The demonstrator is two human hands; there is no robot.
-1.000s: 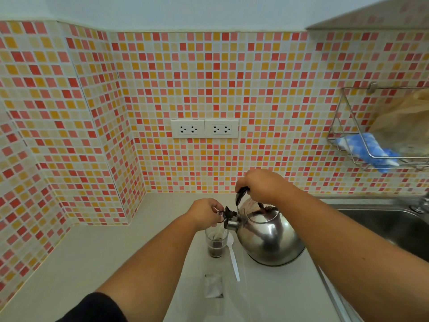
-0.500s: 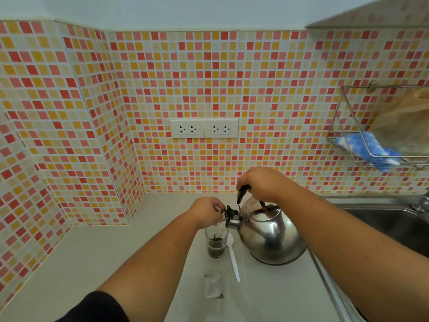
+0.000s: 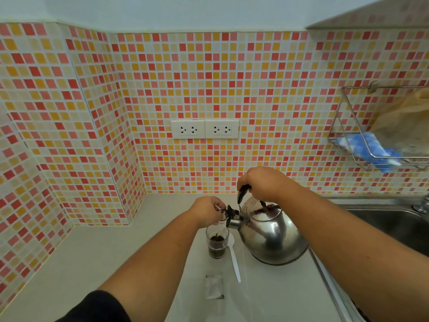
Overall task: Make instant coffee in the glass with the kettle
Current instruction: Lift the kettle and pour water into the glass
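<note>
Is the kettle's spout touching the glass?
Apart. The head view shows the kettle tipped, its spout held just above the rim of the glass, with a small gap between them.

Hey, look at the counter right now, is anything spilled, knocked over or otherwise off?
No spill shows. The glass stands upright with dark coffee at the bottom. The torn-open sachet and white spoon lie loose on the counter beside it. The kettle is tipped on purpose, spout over the glass.
</note>
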